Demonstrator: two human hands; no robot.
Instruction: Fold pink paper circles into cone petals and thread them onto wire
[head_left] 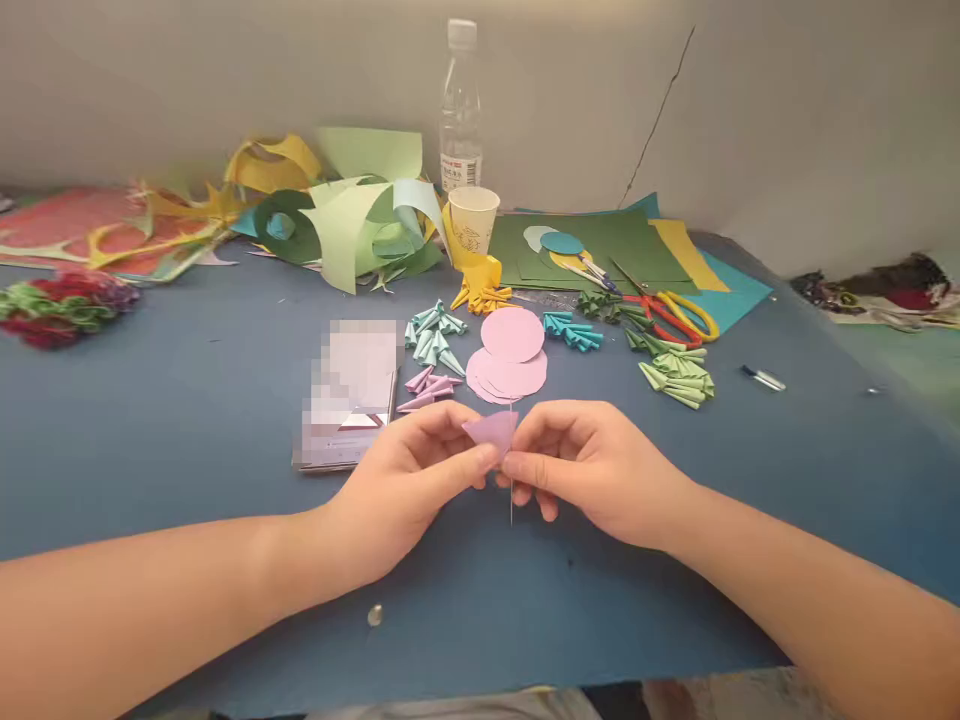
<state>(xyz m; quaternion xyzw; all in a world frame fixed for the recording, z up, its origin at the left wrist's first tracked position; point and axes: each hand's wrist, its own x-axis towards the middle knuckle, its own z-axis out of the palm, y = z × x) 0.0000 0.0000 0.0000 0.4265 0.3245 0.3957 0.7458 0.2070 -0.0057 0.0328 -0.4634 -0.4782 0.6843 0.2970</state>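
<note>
My left hand (431,465) pinches a small piece of purple paper (493,430), which is curled or folded. On its right side, my right hand (577,460) is closed on a thin needle-like stick (511,505) that stands upright along the paper's edge. The fingertips of both hands nearly meet. Just beyond them lie pink paper circles (513,335) in a loose stack. Rolled purple cones (427,388) rest behind my left hand, with pale teal cones (433,335) farther back.
A phone (352,395) lies left of the cones. Blue cones (574,330), green cones (679,375) and scissors (679,315) are at the right. Behind stand a paper cup (473,218) and a bottle (460,110). Paper scraps (352,225) pile up at the back left.
</note>
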